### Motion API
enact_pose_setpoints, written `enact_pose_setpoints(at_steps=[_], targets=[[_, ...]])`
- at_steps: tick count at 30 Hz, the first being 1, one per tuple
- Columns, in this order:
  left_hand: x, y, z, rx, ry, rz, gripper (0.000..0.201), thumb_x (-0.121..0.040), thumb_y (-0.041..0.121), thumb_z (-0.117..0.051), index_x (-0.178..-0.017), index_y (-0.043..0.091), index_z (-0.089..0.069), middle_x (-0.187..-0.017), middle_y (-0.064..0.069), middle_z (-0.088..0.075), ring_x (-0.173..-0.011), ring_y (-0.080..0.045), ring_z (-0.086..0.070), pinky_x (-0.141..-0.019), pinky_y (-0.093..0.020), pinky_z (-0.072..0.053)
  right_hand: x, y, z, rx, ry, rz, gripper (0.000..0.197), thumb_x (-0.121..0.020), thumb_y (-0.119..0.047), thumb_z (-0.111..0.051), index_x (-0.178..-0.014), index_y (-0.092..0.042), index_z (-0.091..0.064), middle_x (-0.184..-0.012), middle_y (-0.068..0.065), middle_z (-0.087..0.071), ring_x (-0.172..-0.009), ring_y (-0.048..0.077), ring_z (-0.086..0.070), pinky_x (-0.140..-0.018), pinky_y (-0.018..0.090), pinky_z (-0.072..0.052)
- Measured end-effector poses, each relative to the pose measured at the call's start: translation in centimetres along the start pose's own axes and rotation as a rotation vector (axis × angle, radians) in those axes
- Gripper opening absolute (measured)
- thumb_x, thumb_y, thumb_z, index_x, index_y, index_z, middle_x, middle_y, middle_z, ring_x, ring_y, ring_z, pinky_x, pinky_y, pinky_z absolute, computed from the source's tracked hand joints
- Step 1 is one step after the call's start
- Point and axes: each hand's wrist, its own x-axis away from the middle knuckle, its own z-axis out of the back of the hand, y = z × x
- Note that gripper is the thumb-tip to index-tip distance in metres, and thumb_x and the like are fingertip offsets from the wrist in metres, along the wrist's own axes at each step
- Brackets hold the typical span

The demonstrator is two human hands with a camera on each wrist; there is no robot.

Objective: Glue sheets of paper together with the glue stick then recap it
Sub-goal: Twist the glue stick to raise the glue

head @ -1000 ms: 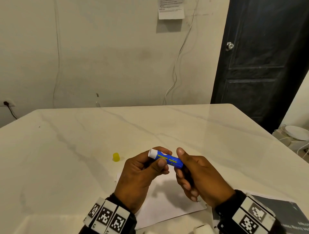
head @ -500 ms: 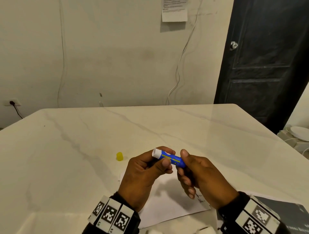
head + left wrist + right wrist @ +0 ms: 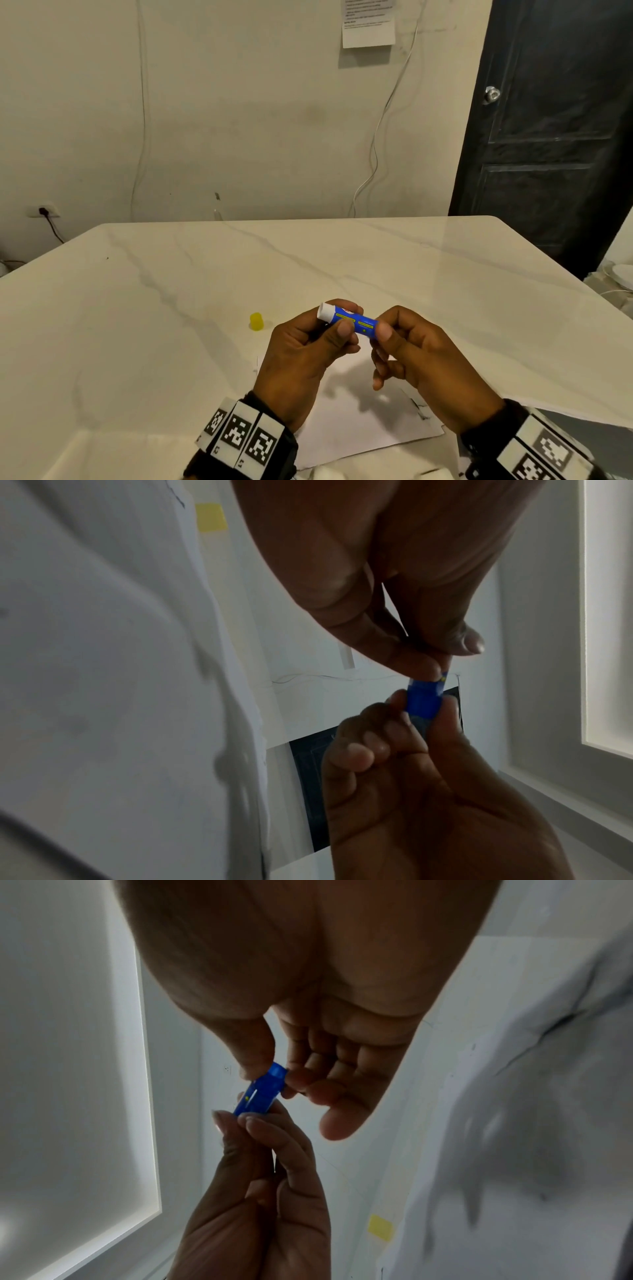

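Observation:
A blue glue stick (image 3: 352, 322) with a bare white tip lies across both hands above the table. My left hand (image 3: 318, 342) grips its upper half near the tip, thumb on top. The right hand (image 3: 387, 337) pinches its base end with thumb and forefinger. The same blue glue stick (image 3: 424, 700) shows between the fingertips in the left wrist view, and in the right wrist view as the glue stick (image 3: 262, 1093). The yellow cap (image 3: 256, 321) stands alone on the table, left of my hands. White paper sheets (image 3: 359, 425) lie flat under the hands.
The white marble table (image 3: 171, 308) stretches far and to the left. A dark booklet (image 3: 613, 435) lies at the near right edge. A dark door (image 3: 555, 137) and a wall with cables stand behind the table.
Both hands stay on the glue stick. The right thumb and forefinger have shifted slightly on its base. My head has turned a little, so the scene sits further right.

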Motion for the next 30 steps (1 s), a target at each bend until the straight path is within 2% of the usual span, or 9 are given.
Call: enact_pose_setpoints(at_steps=[4, 7, 8, 11, 14, 20, 24, 27, 30], targets=[[0.13, -0.11, -0.19, -0.015, -0.044, -0.001, 0.022, -0.073, 0.032, -0.074, -0.093, 0.026, -0.078, -0.097, -0.005, -0.076, -0.073, -0.013, -0.067, -0.074, -0.025, -0.056, 0.21, -0.54, -0.16, -0.014, -0.015, -0.093, 0.051, -0.096, -0.050, -0.047, -0.065, -0.011, -0.058, -0.058, 0.007, -0.044, -0.054, 0.026, -0.046, -0.060, 0.040, -0.051], [0.17, -0.03, -0.15, 0.005, -0.037, 0.000, 0.022, -0.072, 0.030, -0.073, -0.093, 0.024, -0.079, -0.097, -0.006, -0.076, -0.071, -0.012, -0.066, -0.073, -0.024, -0.055, 0.31, -0.85, -0.34, 0.028, -0.033, -0.127, 0.056, -0.092, -0.057, -0.043, -0.060, -0.013, -0.054, -0.055, 0.009, -0.041, -0.050, 0.026, -0.042, -0.059, 0.040, -0.050], [0.14, 0.09, 0.06, 0.004, -0.020, -0.005, 0.023, -0.071, 0.030, -0.072, -0.092, 0.024, -0.079, -0.097, -0.006, -0.076, -0.071, -0.012, -0.065, -0.073, -0.024, -0.055, 0.19, -0.92, -0.51, 0.026, -0.044, -0.123, 0.056, -0.092, -0.057, -0.043, -0.066, -0.011, -0.059, -0.057, 0.011, -0.046, -0.052, 0.027, -0.045, -0.059, 0.040, -0.052], [-0.06, 0.10, 0.35, -0.013, 0.028, 0.000, 0.029, -0.069, 0.035, -0.072, -0.094, 0.023, -0.078, -0.096, -0.005, -0.076, -0.072, -0.012, -0.066, -0.075, -0.025, -0.055, 0.07, -0.79, -0.54, 0.009, -0.042, -0.079, 0.041, -0.090, -0.048, -0.051, -0.104, -0.013, -0.067, -0.070, 0.010, -0.061, -0.062, 0.026, -0.056, -0.063, 0.040, -0.057], [-0.20, -0.05, 0.45, -0.016, 0.042, 0.012, 0.030, -0.069, 0.036, -0.072, -0.095, 0.022, -0.078, -0.097, -0.004, -0.076, -0.072, -0.012, -0.066, -0.075, -0.024, -0.056, -0.05, -0.37, -0.13, 0.062, -0.003, -0.017, 0.034, -0.083, -0.038, -0.063, -0.109, -0.016, -0.065, -0.078, 0.008, -0.068, -0.067, 0.025, -0.063, -0.070, 0.045, -0.060], [-0.06, -0.15, 0.15, -0.035, -0.024, -0.005, 0.026, -0.072, 0.037, -0.077, -0.095, 0.024, -0.078, -0.098, -0.007, -0.075, -0.073, -0.014, -0.066, -0.075, -0.026, -0.055, 0.14, -0.51, -0.05, 0.070, 0.001, -0.025, 0.039, -0.093, -0.042, -0.049, -0.087, -0.007, -0.065, -0.067, 0.007, -0.060, -0.064, 0.025, -0.060, -0.068, 0.036, -0.058], [0.05, -0.38, 0.07, -0.024, -0.049, -0.007, 0.037, -0.070, 0.045, -0.080, -0.098, 0.022, -0.077, -0.101, -0.007, -0.075, -0.073, -0.013, -0.066, -0.075, -0.026, -0.055, 0.40, -1.00, -0.14, 0.081, -0.021, -0.098, 0.054, -0.096, -0.052, -0.040, -0.064, -0.014, -0.061, -0.057, 0.009, -0.051, -0.055, 0.027, -0.052, -0.064, 0.036, -0.056], [0.01, -0.14, 0.05, -0.017, -0.037, -0.008, 0.022, -0.075, 0.033, -0.077, -0.095, 0.023, -0.078, -0.098, -0.008, -0.075, -0.073, -0.014, -0.066, -0.074, -0.026, -0.055, 0.29, -0.95, -0.25, 0.049, -0.025, -0.071, 0.053, -0.096, -0.053, -0.043, -0.080, -0.009, -0.068, -0.063, 0.013, -0.059, -0.058, 0.028, -0.056, -0.064, 0.038, -0.055], [-0.14, -0.03, 0.23, -0.009, 0.000, -0.006, 0.028, -0.068, 0.035, -0.072, -0.093, 0.025, -0.079, -0.094, -0.006, -0.076, -0.071, -0.013, -0.066, -0.074, -0.024, -0.056, 0.09, -0.60, -0.13, 0.040, -0.012, -0.007, 0.035, -0.092, -0.044, -0.059, -0.102, -0.012, -0.068, -0.075, 0.009, -0.067, -0.066, 0.025, -0.063, -0.067, 0.042, -0.058]])
